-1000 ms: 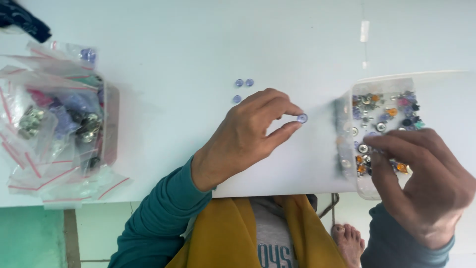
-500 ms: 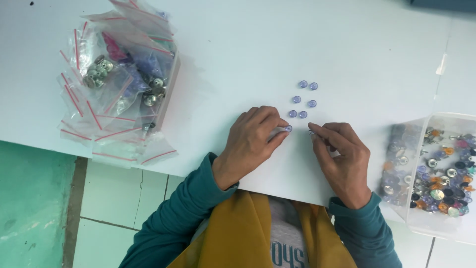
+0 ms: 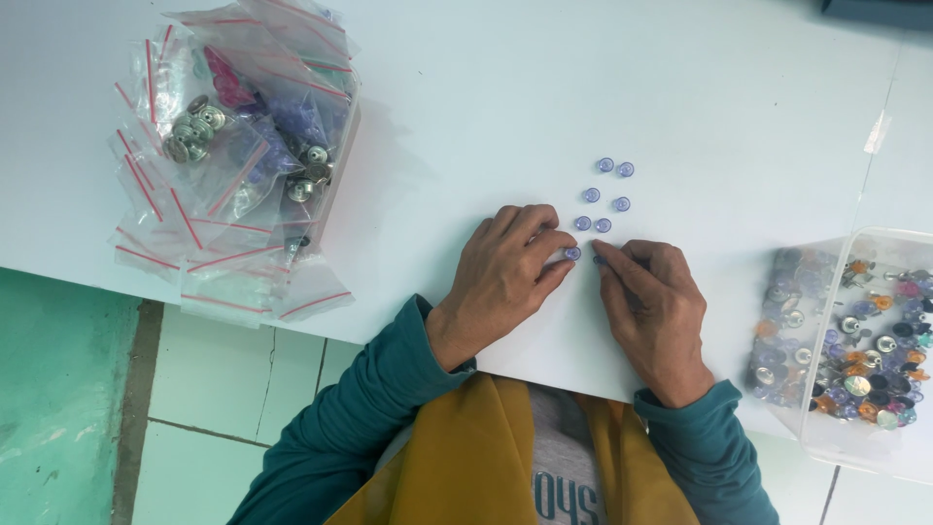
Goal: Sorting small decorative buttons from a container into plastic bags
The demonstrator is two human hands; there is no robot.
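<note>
Left hand pinches a blue bead on the table; right hand fingertips press together beside it, on what is unclear. Best placed gently, in line with the bead pairs above

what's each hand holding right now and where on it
The left hand presses its fingertips on the rim of a small blue button lying on the table. The right hand touches another at its fingertips, mostly hidden.
</note>
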